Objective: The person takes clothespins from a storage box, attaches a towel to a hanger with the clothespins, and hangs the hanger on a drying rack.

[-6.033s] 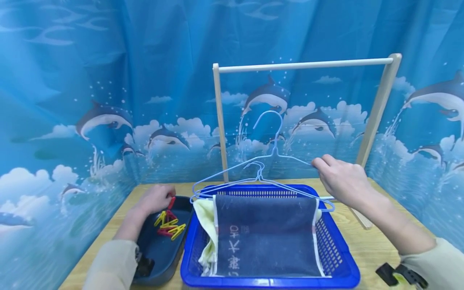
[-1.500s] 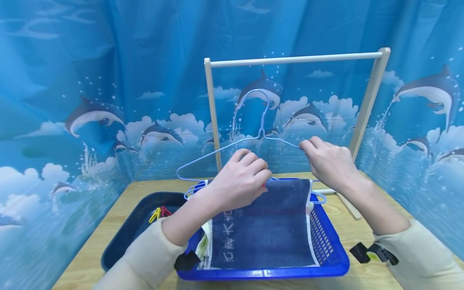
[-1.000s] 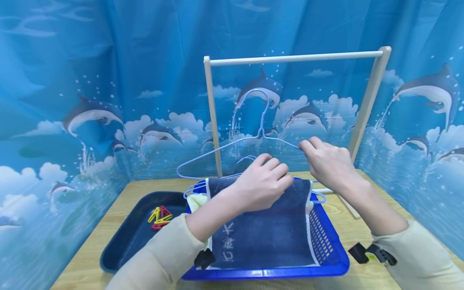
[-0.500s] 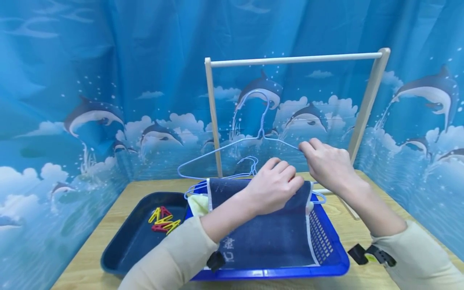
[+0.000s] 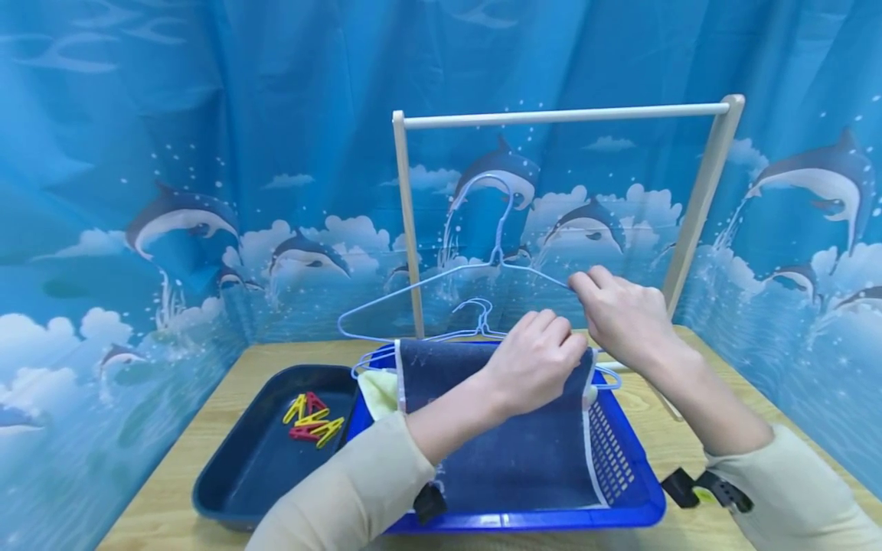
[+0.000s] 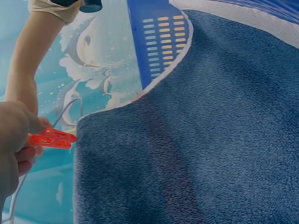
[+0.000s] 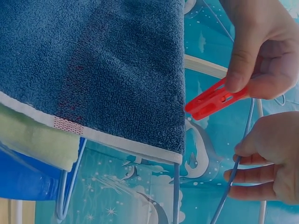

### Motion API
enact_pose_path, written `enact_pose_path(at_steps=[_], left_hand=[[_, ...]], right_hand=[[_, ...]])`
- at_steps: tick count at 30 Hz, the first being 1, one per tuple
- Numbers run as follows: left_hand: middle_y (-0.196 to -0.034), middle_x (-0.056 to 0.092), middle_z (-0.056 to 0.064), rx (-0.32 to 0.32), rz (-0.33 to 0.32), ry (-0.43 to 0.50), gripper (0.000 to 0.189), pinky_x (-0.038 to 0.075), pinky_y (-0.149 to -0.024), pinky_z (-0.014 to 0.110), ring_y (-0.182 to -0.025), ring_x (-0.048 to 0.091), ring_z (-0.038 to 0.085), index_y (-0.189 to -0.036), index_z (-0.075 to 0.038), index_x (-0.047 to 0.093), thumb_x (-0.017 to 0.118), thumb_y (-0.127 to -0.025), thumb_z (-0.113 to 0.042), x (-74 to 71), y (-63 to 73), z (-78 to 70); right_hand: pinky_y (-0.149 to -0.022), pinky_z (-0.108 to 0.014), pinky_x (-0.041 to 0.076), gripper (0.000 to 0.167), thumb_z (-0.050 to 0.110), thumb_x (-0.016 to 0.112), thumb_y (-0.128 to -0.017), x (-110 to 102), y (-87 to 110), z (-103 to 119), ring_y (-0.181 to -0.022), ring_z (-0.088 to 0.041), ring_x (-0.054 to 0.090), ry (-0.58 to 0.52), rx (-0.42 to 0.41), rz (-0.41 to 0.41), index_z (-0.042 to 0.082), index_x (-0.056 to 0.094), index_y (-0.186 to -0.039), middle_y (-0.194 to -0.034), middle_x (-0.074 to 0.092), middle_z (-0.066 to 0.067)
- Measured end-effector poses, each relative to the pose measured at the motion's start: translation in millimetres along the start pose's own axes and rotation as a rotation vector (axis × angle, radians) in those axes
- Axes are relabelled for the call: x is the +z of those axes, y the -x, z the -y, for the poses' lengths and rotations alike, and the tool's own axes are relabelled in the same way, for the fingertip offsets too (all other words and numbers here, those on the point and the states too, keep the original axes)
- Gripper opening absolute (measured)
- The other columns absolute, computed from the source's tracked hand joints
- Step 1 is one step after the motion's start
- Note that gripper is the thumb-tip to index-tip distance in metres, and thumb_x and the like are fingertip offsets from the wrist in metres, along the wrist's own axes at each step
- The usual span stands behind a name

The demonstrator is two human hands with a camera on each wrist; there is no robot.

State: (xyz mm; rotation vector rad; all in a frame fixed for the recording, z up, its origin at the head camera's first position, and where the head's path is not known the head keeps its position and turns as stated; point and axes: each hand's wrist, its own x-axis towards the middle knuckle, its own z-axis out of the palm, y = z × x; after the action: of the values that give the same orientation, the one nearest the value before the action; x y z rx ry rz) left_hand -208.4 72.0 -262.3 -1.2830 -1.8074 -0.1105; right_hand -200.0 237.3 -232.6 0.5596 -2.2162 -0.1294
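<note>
My right hand (image 5: 623,317) grips the right shoulder of a light-blue wire hanger (image 5: 413,285). A dark blue towel (image 5: 517,459) with white edging hangs folded over the hanger's lower bar, above the blue basket. Near the towel's upper right part is my left hand (image 5: 534,367), pinching a red clothespin (image 7: 215,99) between thumb and finger. In the right wrist view the clothespin's tip points at the towel's folded top edge and almost meets it; whether they touch I cannot tell. The left wrist view also has the clothespin (image 6: 53,138) beside the towel's corner.
A dark tray (image 5: 227,459) at the left holds several red and yellow clothespins (image 5: 313,419). The blue basket (image 5: 630,467) contains more hangers (image 5: 475,330) and a pale green cloth (image 5: 379,392). Behind stands a wooden rack (image 5: 565,116) with a horizontal rod.
My left hand has left the tray with a red clothespin, come to the towel's top, and slid rightwards along it. My right hand has kept hold of the hanger, which is slightly higher.
</note>
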Motion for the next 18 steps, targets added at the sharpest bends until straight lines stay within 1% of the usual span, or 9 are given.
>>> enact_pose_path(at_steps=[3, 6, 15, 18], left_hand=[[-0.075, 0.058, -0.001, -0.007, 0.009, -0.012, 0.011, 0.041, -0.063, 0.024, -0.07, 0.051, 0.013, -0.082, -0.013, 0.065, 0.055, -0.086, -0.009, 2.1, 0.7, -1.0], [-0.074, 0.058, -0.001, -0.012, 0.016, -0.026, 0.012, 0.04, -0.062, 0.023, -0.069, 0.051, 0.012, -0.081, -0.013, 0.066, 0.056, -0.084, -0.008, 3.8, 1.1, -1.9], [-0.072, 0.058, -0.003, -0.034, 0.029, -0.007, 0.012, 0.038, -0.06, 0.022, -0.068, 0.05, 0.011, -0.076, -0.015, 0.067, 0.058, -0.083, -0.01, 8.2, -0.8, -4.3], [-0.072, 0.058, -0.003, -0.03, 0.029, -0.025, 0.012, 0.038, -0.06, 0.022, -0.068, 0.05, 0.011, -0.076, -0.015, 0.066, 0.058, -0.084, -0.012, 9.9, -2.2, -4.0]], right_hand=[[-0.033, -0.025, 0.021, 0.014, -0.006, 0.055, -0.08, -0.7, -0.2, 0.3, -0.04, -0.013, 0.035, -0.005, 0.004, 0.002, 0.003, 0.056, -0.092, -0.078, 0.053, -0.012], [-0.033, -0.025, 0.021, 0.014, -0.006, 0.055, -0.081, -1.2, -0.6, 0.6, -0.041, -0.014, 0.035, -0.009, 0.005, 0.002, 0.003, 0.056, -0.092, -0.078, 0.053, -0.012], [-0.033, -0.025, 0.021, 0.014, -0.006, 0.055, -0.081, -2.1, -1.0, 1.1, -0.041, -0.013, 0.035, -0.012, 0.016, 0.011, 0.003, 0.056, -0.091, -0.077, 0.052, -0.01], [-0.033, -0.025, 0.021, 0.015, -0.006, 0.055, -0.081, -2.2, -1.1, 0.9, -0.041, -0.014, 0.036, -0.015, 0.014, 0.01, 0.003, 0.056, -0.092, -0.078, 0.053, -0.011]])
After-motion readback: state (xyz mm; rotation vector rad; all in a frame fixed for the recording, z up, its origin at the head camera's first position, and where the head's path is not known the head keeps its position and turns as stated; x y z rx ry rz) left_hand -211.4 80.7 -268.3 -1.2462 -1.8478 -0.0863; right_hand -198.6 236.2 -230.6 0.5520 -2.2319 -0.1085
